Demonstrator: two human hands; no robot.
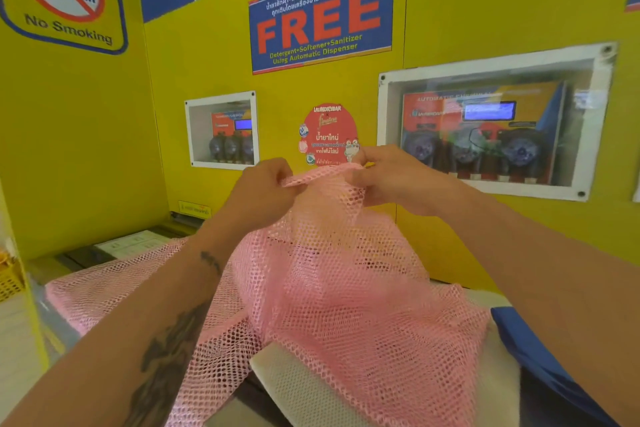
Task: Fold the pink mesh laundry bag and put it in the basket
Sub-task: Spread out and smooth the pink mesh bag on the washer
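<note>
Both hands, left hand (263, 189) and right hand (391, 177), pinch the hem of the pink mesh laundry bag (332, 288), lifted above the table. Slack netting may slip, skewing the fold.

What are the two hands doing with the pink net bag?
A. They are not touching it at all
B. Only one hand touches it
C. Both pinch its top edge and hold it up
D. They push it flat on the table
C: the left hand and right hand both grip the top edge of the pink mesh bag, which hangs down from them.
</note>
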